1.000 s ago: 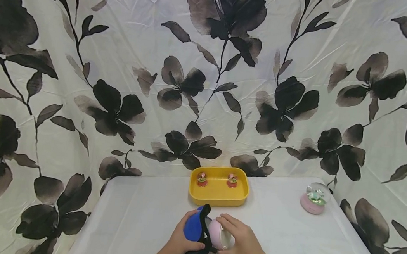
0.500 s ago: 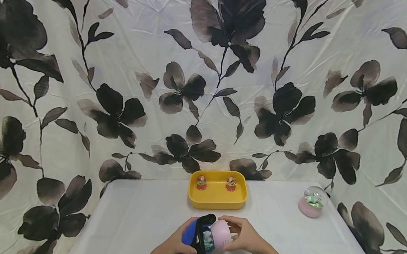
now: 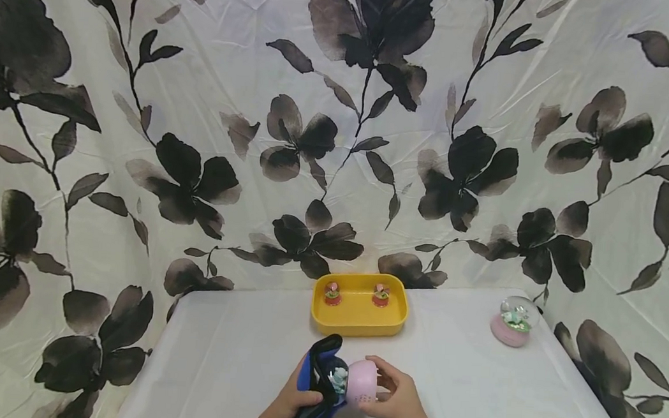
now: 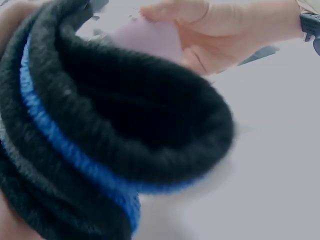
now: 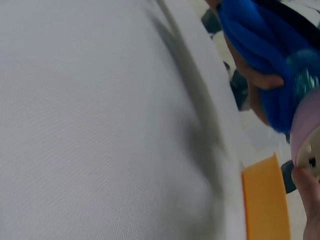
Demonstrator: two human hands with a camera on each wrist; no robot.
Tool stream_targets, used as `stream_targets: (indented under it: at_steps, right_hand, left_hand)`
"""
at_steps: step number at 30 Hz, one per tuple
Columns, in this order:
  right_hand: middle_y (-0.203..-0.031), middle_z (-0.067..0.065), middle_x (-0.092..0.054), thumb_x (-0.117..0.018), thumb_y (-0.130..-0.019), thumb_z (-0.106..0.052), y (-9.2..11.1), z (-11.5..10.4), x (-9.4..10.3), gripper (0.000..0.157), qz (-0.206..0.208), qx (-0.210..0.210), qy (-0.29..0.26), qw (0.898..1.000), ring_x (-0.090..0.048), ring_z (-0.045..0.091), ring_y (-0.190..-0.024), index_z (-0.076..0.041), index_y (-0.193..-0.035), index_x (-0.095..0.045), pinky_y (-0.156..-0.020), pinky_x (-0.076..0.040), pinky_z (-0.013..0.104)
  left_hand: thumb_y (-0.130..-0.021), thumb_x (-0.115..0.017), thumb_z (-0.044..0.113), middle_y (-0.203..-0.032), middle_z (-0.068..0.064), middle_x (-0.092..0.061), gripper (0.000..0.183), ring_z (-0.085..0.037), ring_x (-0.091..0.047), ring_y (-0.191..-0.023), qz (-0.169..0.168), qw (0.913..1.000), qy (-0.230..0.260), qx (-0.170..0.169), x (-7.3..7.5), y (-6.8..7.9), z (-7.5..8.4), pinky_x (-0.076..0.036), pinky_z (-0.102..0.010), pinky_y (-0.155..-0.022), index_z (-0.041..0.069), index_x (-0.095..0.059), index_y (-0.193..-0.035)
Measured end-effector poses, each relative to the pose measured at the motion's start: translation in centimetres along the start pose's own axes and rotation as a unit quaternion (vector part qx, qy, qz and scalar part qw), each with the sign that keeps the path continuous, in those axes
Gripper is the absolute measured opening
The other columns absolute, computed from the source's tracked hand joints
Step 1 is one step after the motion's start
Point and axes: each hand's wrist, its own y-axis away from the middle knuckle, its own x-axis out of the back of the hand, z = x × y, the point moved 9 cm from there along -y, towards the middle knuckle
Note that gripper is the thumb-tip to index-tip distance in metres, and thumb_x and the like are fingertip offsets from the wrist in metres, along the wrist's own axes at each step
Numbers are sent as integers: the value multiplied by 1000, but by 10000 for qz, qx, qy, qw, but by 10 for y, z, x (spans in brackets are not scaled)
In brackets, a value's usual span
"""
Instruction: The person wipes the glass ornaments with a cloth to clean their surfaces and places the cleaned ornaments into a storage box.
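Note:
At the table's front, a snow globe lies sideways between my hands, its pink base [image 3: 363,382] to the right and its clear dome [image 3: 337,377] to the left. My left hand [image 3: 291,401] grips a blue and black cloth [image 3: 326,347], folded round the dome's far left side. Small pale figures show inside the dome. My right hand [image 3: 406,399] holds the base by its edge, thumb below and fingers above. In the left wrist view the cloth [image 4: 105,160] hides most of the globe. The right wrist view catches the base's hollow-looking pale underside [image 5: 312,155].
Behind the hands stands a yellow tray [image 3: 356,330] with two small red-based figurines [image 3: 332,293] in it. Another snow globe with a pink base [image 3: 509,331] sits near the white table's [image 3: 458,344] right edge. A floral curtain [image 3: 370,192] hangs behind.
The globe has turned between the hands: its base's underside faced the camera more before, and the cloth covered the dome, which now shows. The right hand has shifted its hold on the base.

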Motion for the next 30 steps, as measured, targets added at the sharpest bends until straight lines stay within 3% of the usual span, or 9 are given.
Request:
stream_targets:
  at_steps: [2, 4, 10, 13, 16, 20, 23, 26, 30]
  right_hand:
    - [-124, 15, -61, -88, -69, -13, 3, -11, -3, 75, 157, 545, 625, 9964, -63, 25, -103, -4, -135, -54, -77, -55, 31]
    - [-125, 11, -61, -90, -67, -20, 7, -26, -9, 76, 196, 1259, 1542, 9798, -63, 25, -105, -9, -133, -55, -78, -54, 32]
    - [-128, 6, -60, -94, -57, -27, 24, -76, -26, 84, -50, 3314, 4046, 8523, -62, 22, -109, -15, -132, -57, -83, -53, 31]
    - [-128, 5, -59, -94, -57, -29, 21, -90, -31, 85, -730, 3588, 4263, 8272, -61, 20, -110, -16, -133, -57, -84, -53, 32]
    - [-129, 1, -59, -93, -60, -29, 9, -92, -30, 82, -1479, 3180, 3975, 8480, -59, 17, -113, -19, -133, -57, -87, -52, 34]
    - [-126, -5, -61, -91, -63, -26, -12, -76, -22, 76, -2113, 2045, 2816, 9134, -60, 16, -111, -21, -131, -59, -86, -52, 33]
    - [-123, -3, -64, -90, -65, -23, -23, -60, -13, 70, -2204, 1184, 1806, 9512, -61, 20, -107, -18, -129, -60, -83, -53, 33]
    - [-122, 2, -64, -87, -68, -20, -29, -41, -3, 68, -2102, 452, 1063, 9708, -61, 25, -105, -15, -130, -60, -82, -54, 35]
    - [-125, 11, -61, -84, -72, -16, -29, -22, 4, 70, -1886, -132, 215, 9817, -59, 29, -106, -5, -135, -55, -82, -54, 38]
  left_hand:
    - [-80, -66, 7, -132, -13, -49, 95, -25, -50, -113, 262, 9995, -147, -81, 4, 1, -2, -42, -36, -95, 10, -8, -155]
    - [-80, -68, 7, -132, -14, -49, 94, -24, -51, -112, 438, 9976, -516, -165, 6, 1, -2, -43, -35, -93, 8, -11, -154]
    - [-75, -77, 10, -136, -15, -46, 89, -27, -50, -114, 367, 9865, -1596, 12, 2, -3, 2, -44, -37, -91, 15, -30, -150]
    - [-72, -80, 11, -133, -12, -48, 85, -29, -50, -112, -42, 9826, -1856, 102, -4, -7, 4, -45, -39, -89, 20, -37, -146]
    - [-71, -81, 12, -129, -12, -51, 82, -30, -52, -111, -643, 9775, -2006, 135, -11, -9, 5, -46, -40, -89, 22, -42, -142]
    - [-73, -80, 15, -127, -12, -52, 77, -29, -52, -111, -1178, 9723, -1993, 307, -15, -9, 5, -46, -40, -88, 21, -43, -141]
    - [-74, -78, 16, -128, -12, -50, 76, -28, -51, -111, -1318, 9745, -1774, 390, -15, -8, 7, -44, -39, -89, 20, -42, -141]
    - [-74, -77, 14, -131, -13, -49, 78, -29, -51, -113, -1368, 9810, -1313, 415, -16, -7, 8, -44, -39, -91, 19, -40, -143]
    - [-74, -76, 8, -135, -16, -47, 82, -30, -50, -115, -1269, 9880, -857, 189, -19, -6, 12, -45, -39, -93, 15, -37, -145]
